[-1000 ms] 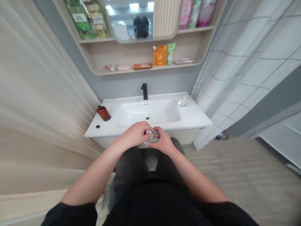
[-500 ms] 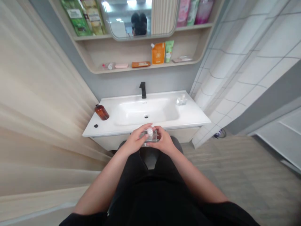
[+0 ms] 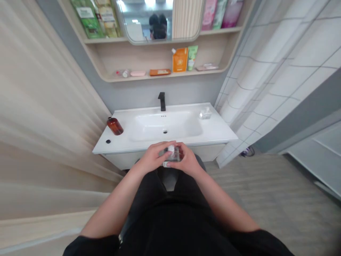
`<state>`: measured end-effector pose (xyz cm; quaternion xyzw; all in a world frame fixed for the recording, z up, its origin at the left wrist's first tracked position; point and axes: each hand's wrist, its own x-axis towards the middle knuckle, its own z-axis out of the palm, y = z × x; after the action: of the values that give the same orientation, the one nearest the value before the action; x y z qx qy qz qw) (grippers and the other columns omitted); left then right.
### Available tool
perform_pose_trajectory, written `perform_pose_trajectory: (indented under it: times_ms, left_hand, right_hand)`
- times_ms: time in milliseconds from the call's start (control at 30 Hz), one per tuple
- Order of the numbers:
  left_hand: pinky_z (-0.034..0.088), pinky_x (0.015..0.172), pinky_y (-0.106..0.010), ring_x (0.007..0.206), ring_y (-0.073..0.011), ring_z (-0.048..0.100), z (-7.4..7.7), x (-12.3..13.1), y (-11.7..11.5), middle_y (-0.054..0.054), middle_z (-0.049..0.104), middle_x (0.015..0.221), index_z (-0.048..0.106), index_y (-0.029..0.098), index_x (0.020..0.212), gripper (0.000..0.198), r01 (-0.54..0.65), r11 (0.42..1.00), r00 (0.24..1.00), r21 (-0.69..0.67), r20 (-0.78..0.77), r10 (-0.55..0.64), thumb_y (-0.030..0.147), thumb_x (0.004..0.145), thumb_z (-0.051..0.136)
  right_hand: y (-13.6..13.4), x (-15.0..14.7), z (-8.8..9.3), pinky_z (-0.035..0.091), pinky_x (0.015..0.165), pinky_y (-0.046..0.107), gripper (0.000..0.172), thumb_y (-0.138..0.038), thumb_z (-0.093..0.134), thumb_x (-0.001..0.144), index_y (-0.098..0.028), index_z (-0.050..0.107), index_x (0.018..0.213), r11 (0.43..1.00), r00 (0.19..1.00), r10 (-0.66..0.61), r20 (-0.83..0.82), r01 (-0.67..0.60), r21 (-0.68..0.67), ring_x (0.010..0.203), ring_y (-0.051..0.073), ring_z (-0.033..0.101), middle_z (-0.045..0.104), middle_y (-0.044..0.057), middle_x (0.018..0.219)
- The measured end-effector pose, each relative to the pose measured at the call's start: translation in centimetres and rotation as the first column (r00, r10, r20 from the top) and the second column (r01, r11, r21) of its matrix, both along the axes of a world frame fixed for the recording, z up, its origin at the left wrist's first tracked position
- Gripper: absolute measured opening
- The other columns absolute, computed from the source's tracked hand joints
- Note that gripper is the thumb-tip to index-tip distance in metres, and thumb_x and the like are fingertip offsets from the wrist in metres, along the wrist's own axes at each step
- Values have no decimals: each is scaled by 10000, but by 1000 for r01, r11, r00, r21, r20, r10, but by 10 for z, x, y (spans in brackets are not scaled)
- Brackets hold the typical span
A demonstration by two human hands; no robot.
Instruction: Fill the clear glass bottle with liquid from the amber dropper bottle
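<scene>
A clear, square-sided bottle (image 3: 176, 157) with a white cap (image 3: 171, 149) is held over my lap, just in front of the washbasin's near edge. My right hand (image 3: 189, 161) is closed around the bottle's right side, thumb along its near face. With thumb and fingers, my left hand (image 3: 153, 156) grips the white cap from the left. The fingertips partly cover the cap and the bottle's far side.
A white washbasin (image 3: 144, 142) with a black faucet (image 3: 162, 101) lies ahead. An amber bottle (image 3: 115, 126) and a small black cap (image 3: 108, 141) are on its left; another clear bottle (image 3: 205, 113) stands right. Above is a shelf cabinet (image 3: 128, 80) with toiletries.
The bottle has tilted slightly and shifted a little to the right. My left fingers have moved slightly right over the cap. Both hands keep their hold.
</scene>
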<state>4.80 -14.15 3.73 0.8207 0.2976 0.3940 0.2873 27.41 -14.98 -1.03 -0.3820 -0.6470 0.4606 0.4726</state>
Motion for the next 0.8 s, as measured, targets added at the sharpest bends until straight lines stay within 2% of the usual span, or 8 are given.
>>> perform_pose_trajectory:
  times_ms: [67, 200, 333, 467, 567, 700, 800]
  left_hand:
    - [555, 1245, -468, 1415, -297, 729, 3, 1, 1, -115, 750, 1540, 702, 290, 1590, 461, 53, 998, 998, 12, 19, -54, 360, 1157, 560]
    - [557, 1239, -466, 1391, -294, 733, 6, 3, 2, -119, 757, 1513, 702, 297, 1587, 469, 26, 998, 999, 56, 38, -28, 361, 1126, 644]
    - [516, 1293, -498, 1488, -294, 669, 8, 2, 2, -114, 716, 1582, 693, 309, 1599, 461, 84, 993, 996, 77, 10, -85, 343, 1167, 538]
    - [528, 1283, -497, 1469, -298, 679, 12, 0, 2, -122, 717, 1571, 669, 310, 1622, 489, 71, 994, 997, 84, -8, -71, 366, 1139, 619]
    - [498, 1313, -508, 1524, -295, 637, 16, -2, 1, -120, 682, 1619, 661, 316, 1629, 478, 121, 989, 992, 80, -37, -119, 345, 1171, 527]
    - [510, 1302, -517, 1510, -310, 643, 18, -4, 2, -126, 687, 1603, 651, 321, 1637, 497, 104, 991, 994, 80, -42, -101, 363, 1144, 598]
    - [506, 1304, -523, 1530, -312, 626, 18, -5, 2, -118, 667, 1626, 682, 334, 1603, 463, 123, 990, 992, 68, -42, -121, 344, 1159, 551]
  right_hand:
    - [-1, 1, 3, 669, 942, 450, 809, -531, 1082, 635, -277, 664, 1280, 1000, 1000, -2, 11, 2, -2, 1024, 290, 787, 804, 57, 1211]
    - [-3, 2, 8, 669, 929, 451, 814, -540, 1078, 642, -276, 668, 1294, 1000, 999, -15, 38, 15, -9, 1001, 287, 785, 804, 59, 1218]
    - [-3, 3, 10, 669, 924, 452, 848, -540, 1085, 627, -272, 666, 1314, 1000, 999, -9, 47, 9, -4, 993, 289, 787, 809, 61, 1208]
    - [-3, 4, 11, 667, 924, 450, 850, -551, 1082, 634, -272, 667, 1322, 1000, 999, -4, 52, 5, -6, 1006, 292, 786, 811, 63, 1206]
    - [-4, 4, 12, 668, 933, 452, 864, -550, 1085, 628, -272, 666, 1330, 1000, 999, 9, 36, -8, -18, 1007, 290, 789, 813, 60, 1205]
    - [-4, 4, 16, 667, 908, 447, 851, -528, 1091, 621, -267, 679, 1318, 1000, 999, 2, 51, -2, -14, 962, 278, 781, 815, 54, 1167]
    - [-4, 4, 18, 663, 923, 451, 847, -528, 1092, 617, -269, 681, 1311, 1000, 999, 20, 43, -19, -22, 981, 282, 784, 814, 48, 1166]
